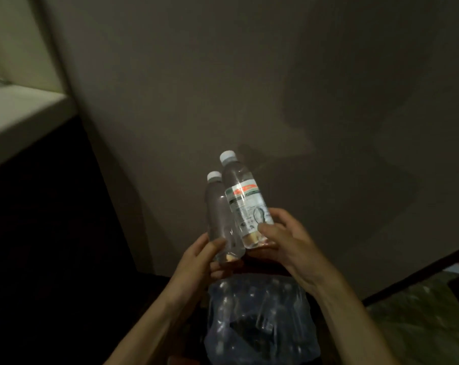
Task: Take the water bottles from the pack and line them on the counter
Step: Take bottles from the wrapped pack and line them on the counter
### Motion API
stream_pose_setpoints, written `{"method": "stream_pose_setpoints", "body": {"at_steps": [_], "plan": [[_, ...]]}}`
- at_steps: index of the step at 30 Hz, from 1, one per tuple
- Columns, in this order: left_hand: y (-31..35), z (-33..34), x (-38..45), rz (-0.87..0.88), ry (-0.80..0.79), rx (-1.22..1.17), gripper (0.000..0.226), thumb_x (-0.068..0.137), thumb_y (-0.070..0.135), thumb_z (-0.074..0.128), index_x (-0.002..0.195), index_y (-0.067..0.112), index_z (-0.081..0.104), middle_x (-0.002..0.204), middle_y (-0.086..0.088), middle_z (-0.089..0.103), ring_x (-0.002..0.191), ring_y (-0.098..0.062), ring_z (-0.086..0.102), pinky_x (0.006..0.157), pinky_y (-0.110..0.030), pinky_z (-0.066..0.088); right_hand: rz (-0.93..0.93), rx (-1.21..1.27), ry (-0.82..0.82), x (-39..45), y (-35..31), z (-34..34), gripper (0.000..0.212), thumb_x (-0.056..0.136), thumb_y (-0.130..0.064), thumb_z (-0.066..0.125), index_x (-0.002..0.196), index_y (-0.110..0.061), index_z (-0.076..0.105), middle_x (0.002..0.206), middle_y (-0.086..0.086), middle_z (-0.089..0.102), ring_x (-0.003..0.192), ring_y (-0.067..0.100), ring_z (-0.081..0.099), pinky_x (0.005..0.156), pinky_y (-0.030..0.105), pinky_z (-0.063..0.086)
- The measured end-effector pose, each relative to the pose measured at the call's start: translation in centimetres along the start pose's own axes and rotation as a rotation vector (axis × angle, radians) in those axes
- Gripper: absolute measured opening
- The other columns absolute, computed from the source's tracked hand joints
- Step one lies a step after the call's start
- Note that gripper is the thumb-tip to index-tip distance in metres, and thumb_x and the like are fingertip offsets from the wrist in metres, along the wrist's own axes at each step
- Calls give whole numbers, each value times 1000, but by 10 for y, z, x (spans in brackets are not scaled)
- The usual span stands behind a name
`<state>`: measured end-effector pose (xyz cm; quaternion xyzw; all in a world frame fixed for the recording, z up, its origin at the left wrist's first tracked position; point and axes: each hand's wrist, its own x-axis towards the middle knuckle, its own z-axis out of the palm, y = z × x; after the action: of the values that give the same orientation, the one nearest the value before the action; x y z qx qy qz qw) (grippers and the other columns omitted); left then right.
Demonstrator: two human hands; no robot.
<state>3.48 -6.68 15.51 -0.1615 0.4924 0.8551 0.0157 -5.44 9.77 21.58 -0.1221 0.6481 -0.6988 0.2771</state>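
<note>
Counter (25, 114) at far left, pale, apparently bare. My left hand (196, 259) grips the plain bottle (219, 214) low; my right hand (281, 243) grips the labelled bottle (245, 204) near its base. Full, smooth, likely slippery; I'd hold mid-body. Pack (260, 325) lies below. Room dim.

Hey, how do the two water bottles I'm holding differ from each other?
The right-hand bottle shows a white label with a red mark; the left-hand bottle shows only clear plastic from here. The right-hand bottle's cap sits higher than the left-hand bottle's. Each is held near its base, by the right hand and left hand. Both have white caps.
</note>
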Motion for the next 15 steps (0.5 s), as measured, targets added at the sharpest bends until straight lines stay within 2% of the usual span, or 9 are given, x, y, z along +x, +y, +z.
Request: {"method": "stream_pose_setpoints", "body": {"at_steps": [2, 3, 7, 9, 12, 15], "plan": [[23, -24, -13, 57, -37, 66, 44, 81, 37, 68, 123, 23, 64, 93, -6, 76, 69, -15, 71, 58, -27, 51, -48, 34, -19, -3, -2, 31, 50, 74, -26, 74, 120, -15, 58, 109, 12, 73, 96, 29, 72, 73, 34, 59], [34, -37, -20, 83, -47, 99, 45, 80, 36, 69, 123, 25, 64, 93, -5, 76, 69, -15, 71, 57, -26, 52, -67, 34, -27, -5, -4, 47, 47, 77, -24, 72, 121, -16, 58, 111, 13, 73, 99, 30, 72, 74, 33, 59], [66, -82, -51, 198, -15, 181, 38, 90, 18, 66, 125, 30, 62, 111, -3, 76, 90, -16, 75, 64, -23, 56, -146, -78, -46, -13, -8, 116, 44, 76, -25, 73, 117, -33, 60, 111, 5, 72, 102, 25, 71, 78, 31, 58], [79, -97, -68, 256, 0, 223, 42, 91, 15, 65, 127, 35, 58, 113, 6, 75, 99, -13, 73, 68, -20, 57, -188, -90, -9, -15, -10, 148, 41, 74, -25, 73, 114, -31, 62, 105, 3, 74, 96, 23, 72, 72, 28, 59], [105, -105, -92, 361, -15, 283, 51, 82, 19, 75, 126, 36, 55, 113, 11, 74, 101, -10, 72, 70, -17, 56, -269, -61, 61, -17, -17, 182, 37, 74, -26, 77, 108, -24, 63, 94, 0, 76, 85, 18, 75, 64, 22, 56], [132, -107, -107, 449, -42, 350, 53, 79, 13, 78, 122, 35, 56, 110, 16, 73, 99, -3, 71, 71, -11, 54, -314, -36, 52, -19, -27, 203, 35, 71, -31, 80, 103, -30, 66, 95, -4, 76, 86, 16, 74, 63, 20, 56]]}}
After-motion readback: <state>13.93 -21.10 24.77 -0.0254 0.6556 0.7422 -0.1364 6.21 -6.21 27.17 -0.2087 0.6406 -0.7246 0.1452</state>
